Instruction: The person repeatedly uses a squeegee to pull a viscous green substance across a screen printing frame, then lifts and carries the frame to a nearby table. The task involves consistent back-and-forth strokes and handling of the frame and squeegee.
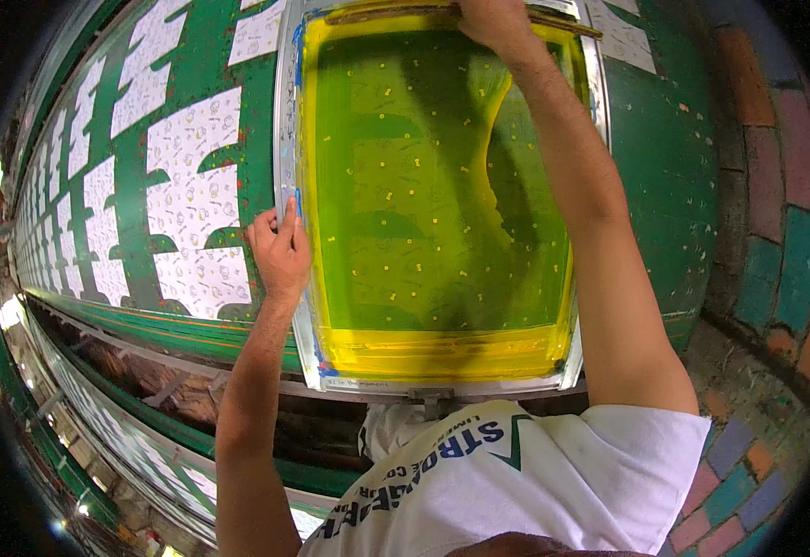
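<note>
A screen-printing frame with pale metal sides lies in front of me. Its mesh is yellow-green, dotted with small yellow marks and bordered in brighter yellow. At the left side of the frame, my left hand grips the edge, index finger stretched along it and the other fingers curled. My right arm reaches across the mesh to the far end, where my right hand is closed on a long, ink-stained squeegee. The picture's top edge cuts off part of that hand. Through the mesh, shapes of fabric beneath show faintly.
White printed fabric pieces lie in rows on the long green table to the left. A metal rail runs along its near edge. Another table with fabric is at lower left. Coloured paving lies at right.
</note>
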A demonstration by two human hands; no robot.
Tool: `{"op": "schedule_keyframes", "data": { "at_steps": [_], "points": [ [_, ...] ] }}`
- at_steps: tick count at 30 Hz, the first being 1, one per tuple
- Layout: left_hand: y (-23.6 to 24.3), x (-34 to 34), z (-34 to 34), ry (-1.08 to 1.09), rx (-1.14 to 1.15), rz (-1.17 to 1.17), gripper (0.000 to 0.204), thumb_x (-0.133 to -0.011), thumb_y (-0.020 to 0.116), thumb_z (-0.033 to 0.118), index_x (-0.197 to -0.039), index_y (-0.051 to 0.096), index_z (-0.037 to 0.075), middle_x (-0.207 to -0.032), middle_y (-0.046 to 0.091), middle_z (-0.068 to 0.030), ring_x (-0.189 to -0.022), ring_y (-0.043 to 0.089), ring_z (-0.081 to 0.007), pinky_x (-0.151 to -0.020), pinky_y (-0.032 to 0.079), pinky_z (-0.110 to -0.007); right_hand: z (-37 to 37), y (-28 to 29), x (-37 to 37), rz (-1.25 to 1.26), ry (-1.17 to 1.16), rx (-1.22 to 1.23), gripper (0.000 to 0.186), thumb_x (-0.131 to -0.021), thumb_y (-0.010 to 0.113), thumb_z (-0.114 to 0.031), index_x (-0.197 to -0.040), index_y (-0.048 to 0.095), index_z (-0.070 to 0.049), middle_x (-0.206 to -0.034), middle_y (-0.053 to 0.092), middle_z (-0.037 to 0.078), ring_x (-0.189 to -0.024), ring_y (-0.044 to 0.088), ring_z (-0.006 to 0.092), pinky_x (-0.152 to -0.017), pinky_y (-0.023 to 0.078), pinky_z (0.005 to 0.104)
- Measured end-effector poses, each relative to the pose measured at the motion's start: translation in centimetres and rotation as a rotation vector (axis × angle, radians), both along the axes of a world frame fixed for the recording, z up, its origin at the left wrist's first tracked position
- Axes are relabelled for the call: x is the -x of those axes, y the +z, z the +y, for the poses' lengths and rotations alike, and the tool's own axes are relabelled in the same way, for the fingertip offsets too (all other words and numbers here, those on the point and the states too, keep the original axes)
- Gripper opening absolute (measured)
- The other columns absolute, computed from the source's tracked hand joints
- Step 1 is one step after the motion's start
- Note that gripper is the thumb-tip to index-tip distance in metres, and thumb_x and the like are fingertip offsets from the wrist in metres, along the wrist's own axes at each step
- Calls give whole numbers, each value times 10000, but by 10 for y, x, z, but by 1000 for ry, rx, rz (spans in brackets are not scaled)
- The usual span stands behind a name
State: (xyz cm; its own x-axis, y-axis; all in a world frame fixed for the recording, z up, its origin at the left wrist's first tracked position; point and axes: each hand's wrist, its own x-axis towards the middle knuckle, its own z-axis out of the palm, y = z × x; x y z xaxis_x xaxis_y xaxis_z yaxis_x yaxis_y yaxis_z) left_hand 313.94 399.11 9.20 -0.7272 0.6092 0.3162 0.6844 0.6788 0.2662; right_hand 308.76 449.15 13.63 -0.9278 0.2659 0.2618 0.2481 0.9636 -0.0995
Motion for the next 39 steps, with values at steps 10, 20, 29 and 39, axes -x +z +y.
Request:
{"op": "schedule_keyframes", "data": {
  "at_steps": [10, 20, 29, 39],
  "points": [
    [-1, 1, 0, -54, -57, 72, 401, -947, 679, 92, -1342, 734, 138, -1050, 568, -165, -949, 531, -322, -855, 462, -446, -140, 11, -118, -44, -354, 127, 92, -806, 674, -72, -830, 760, -52, -830, 746, 188, -784, 762, 381, -702, 623, 473],
    [-7, 5, 1, -69, -62, 142, 356, -960, 671, 167, -1304, 758, 140, -1023, 597, -164, -978, 558, -345, -873, 483, -457, -289, 24, -292, -71, -506, 143, 92, -828, 682, -80, -856, 766, -54, -923, 730, 175, -888, 752, 338, -711, 622, 462],
    [-14, 6, 2, -23, -101, 118, 345, -972, 639, 221, -1288, 773, 185, -1052, 603, -154, -1008, 558, -344, -895, 499, -459, -354, 41, -381, -179, -504, 259, 292, -811, 691, -45, -1076, 782, -126, -954, 709, 150, -918, 724, 357, -750, 588, 488],
    [-17, 8, 4, -1, -116, 133, 345, -980, 629, 236, -1293, 771, 203, -1034, 589, -135, -1008, 555, -334, -902, 501, -446, -397, 52, -417, -174, -153, 244, 163, -844, 661, -110, -965, 769, -102, -916, 707, 125, -915, 716, 314, -753, 597, 445]
  ]
}}
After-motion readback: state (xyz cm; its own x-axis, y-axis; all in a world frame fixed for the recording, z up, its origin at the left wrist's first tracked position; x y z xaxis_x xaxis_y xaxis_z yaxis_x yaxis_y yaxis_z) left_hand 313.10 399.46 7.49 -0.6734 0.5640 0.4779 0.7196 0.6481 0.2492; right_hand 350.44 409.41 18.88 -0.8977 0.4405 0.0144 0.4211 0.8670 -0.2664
